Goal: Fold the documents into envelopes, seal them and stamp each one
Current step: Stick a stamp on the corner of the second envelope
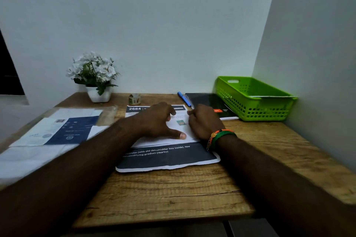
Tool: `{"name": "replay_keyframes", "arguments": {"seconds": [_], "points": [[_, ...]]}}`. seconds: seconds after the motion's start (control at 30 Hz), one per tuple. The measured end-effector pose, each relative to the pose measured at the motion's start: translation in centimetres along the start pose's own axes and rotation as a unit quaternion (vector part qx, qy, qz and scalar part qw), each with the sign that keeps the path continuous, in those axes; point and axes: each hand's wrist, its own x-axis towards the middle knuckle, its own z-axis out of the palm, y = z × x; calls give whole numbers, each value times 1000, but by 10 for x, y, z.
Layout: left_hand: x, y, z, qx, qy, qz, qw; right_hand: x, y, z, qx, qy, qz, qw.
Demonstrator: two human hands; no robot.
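A white envelope (179,131) with a small green stamp (181,122) lies on a printed document (167,157) with a dark band of white text, in the middle of the wooden desk (165,194). My left hand (157,121) presses on the envelope's left part, thumb stretched out along its near edge. My right hand (203,121) rests on the envelope's right end with fingers curled; what its fingertips do is hidden. A small roll of stamps or tape (134,99) stands behind the papers.
A stack of documents (57,131) and white envelopes (28,161) lies at the left. A potted white flower (94,75) stands at the back left. A blue pen (185,98), a black booklet (210,105) and a green basket (254,98) sit at the back right.
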Motion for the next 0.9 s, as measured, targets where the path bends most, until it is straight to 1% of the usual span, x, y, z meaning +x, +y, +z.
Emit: {"name": "replay_keyframes", "arguments": {"seconds": [0.1, 0.17, 0.2, 0.27, 0.33, 0.37, 0.43, 0.47, 0.5, 0.53, 0.6, 0.63, 0.67, 0.73, 0.77, 0.83, 0.9], "points": [[-11, 2, 0, -23, 28, 16, 999, -3, -1, -11, 102, 19, 28, 994], [-20, 4, -11, -30, 69, 8, 997, -5, -2, -13, 168, 44, 57, 983], [-25, 2, -21, -23, 96, -18, 995, -5, 0, -13, 204, 59, 74, 974], [-41, -15, -41, 17, 129, -116, 985, -6, 1, -15, 250, 76, 98, 960], [-62, -38, -50, 64, 134, -231, 962, -5, 1, -17, 235, 70, 95, 965], [-74, -46, -50, 65, 124, -274, 952, -4, 1, -18, 212, 66, 87, 971], [-93, -51, -41, 62, 81, -326, 940, -2, 0, -16, 156, 46, 80, 983], [-98, -51, -36, 60, 74, -337, 937, -2, -1, -15, 131, 27, 80, 988], [-101, -50, -34, 45, 87, -338, 936, -2, -2, -13, 105, 10, 77, 991], [-101, -47, -33, 15, 109, -337, 935, -2, -3, -13, 85, -4, 74, 994], [-100, -43, -33, -84, 174, -319, 928, -3, -2, -13, 85, -21, 77, 993], [-99, -42, -33, -141, 209, -312, 916, -5, -3, -15, 97, -28, 78, 992], [-100, -42, -34, -201, 244, -309, 897, -8, -4, -17, 108, -38, 85, 990], [-105, -42, -37, -301, 319, -285, 852, -11, -7, -20, 148, -50, 104, 982], [-107, -44, -39, -335, 354, -273, 829, -12, -8, -20, 189, -51, 113, 974], [-114, -47, -49, -407, 392, -260, 783, -13, -11, -29, 294, -56, 132, 945], [-119, -45, -60, -498, 397, -236, 734, -14, -9, -42, 399, -77, 160, 900]]}}
